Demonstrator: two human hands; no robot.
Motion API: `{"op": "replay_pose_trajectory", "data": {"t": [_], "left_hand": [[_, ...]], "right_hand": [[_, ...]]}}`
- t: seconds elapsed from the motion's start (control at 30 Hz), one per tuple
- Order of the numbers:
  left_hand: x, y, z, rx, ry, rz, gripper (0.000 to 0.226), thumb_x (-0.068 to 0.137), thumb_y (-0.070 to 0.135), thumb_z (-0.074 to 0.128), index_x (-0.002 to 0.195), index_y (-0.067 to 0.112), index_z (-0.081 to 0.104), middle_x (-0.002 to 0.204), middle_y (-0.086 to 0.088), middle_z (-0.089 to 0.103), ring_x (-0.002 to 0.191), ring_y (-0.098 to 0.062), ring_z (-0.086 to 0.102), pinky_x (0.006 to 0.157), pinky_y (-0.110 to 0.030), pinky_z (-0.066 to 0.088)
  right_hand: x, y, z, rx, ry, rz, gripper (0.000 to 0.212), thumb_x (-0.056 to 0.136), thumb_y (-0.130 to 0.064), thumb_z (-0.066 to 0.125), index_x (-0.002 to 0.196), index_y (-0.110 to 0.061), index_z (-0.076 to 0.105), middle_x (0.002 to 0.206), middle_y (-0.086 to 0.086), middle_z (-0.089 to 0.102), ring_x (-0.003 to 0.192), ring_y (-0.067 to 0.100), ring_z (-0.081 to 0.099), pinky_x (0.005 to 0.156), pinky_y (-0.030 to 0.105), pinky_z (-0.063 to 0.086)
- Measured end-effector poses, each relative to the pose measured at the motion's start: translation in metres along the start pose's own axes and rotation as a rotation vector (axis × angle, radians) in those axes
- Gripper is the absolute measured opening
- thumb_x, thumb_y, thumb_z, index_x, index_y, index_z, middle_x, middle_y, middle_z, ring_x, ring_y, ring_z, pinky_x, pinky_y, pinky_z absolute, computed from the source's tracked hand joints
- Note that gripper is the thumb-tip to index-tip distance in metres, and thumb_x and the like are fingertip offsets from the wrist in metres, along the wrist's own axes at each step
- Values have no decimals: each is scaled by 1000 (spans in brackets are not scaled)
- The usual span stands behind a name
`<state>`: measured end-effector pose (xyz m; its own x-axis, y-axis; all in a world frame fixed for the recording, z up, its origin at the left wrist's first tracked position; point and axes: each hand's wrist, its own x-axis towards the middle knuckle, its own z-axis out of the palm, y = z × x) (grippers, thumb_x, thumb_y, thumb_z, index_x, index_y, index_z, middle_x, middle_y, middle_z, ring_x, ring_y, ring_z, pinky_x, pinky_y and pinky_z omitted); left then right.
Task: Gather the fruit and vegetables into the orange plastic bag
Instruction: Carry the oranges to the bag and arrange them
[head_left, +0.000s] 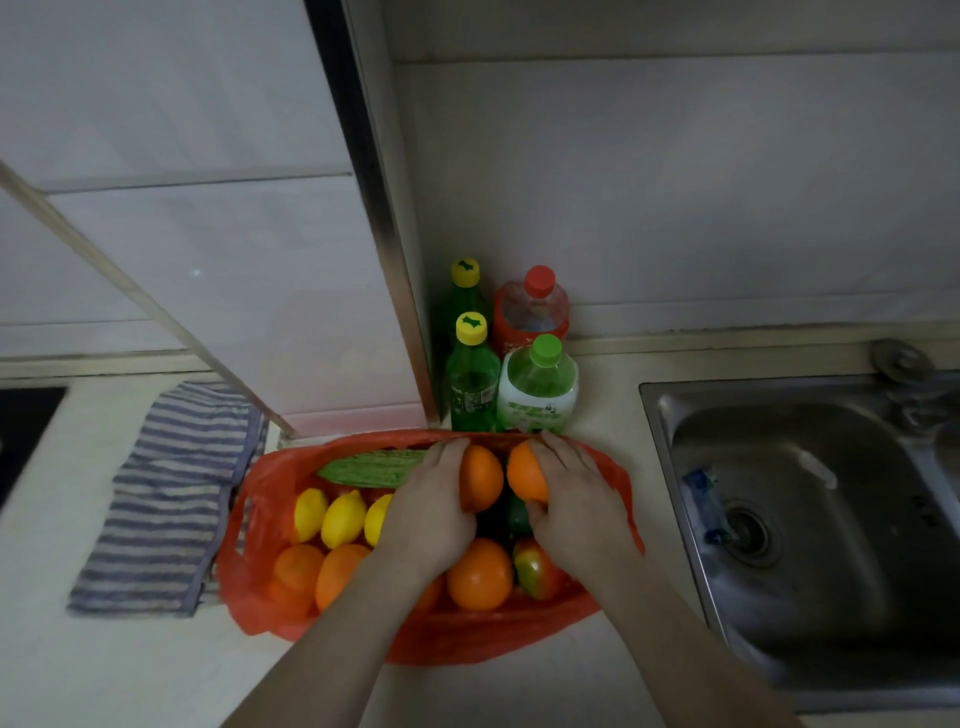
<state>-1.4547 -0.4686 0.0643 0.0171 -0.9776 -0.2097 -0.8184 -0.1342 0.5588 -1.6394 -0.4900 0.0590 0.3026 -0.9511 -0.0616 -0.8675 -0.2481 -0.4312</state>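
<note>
While both hands are over the bag: I judge the step to be placing two oranges inside.
Left hand (426, 519): fingers (449, 457) curled round the first orange (483, 478).
Right hand (576, 499): fingers curled round the second orange (522, 470), just beside the first.
Orange plastic bag (249, 577): open on the surface (130, 670), under the fingers; lemons (340, 519) left of them, a tomato (537, 569) below.
Next move: lower both oranges, then loosen the fingers slowly so nothing rolls out.
</note>
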Motion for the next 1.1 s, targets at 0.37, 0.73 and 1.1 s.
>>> {"op": "replay_pose_trajectory", "data": {"t": [0.37,0.73,1.1], "left_hand": [[-2,4,-2,40,3,32,84,75,12,64,150,22,26,156,-2,27,140,-25,30,110,-37,34],[-3,1,-12,86,15,132,84,76,17,65,150,18,26,156,-5,26,144,-22,21,116,-32,21],[-24,-13,-49,229,37,307,66,95,41,45,152,17,22,159,-5,20,145,-23,18,119,-37,17]], "right_hand": [[-5,-3,-5,-19,1,2,72,83,-20,63,146,-25,29,154,-5,27,141,15,21,111,23,15],[-14,-16,-14,-59,26,62,72,83,-27,63,146,-26,28,153,-4,29,140,15,24,111,32,27],[-45,-65,-24,-222,146,142,59,90,-42,40,144,-19,32,150,4,36,139,23,28,112,40,26]]}}
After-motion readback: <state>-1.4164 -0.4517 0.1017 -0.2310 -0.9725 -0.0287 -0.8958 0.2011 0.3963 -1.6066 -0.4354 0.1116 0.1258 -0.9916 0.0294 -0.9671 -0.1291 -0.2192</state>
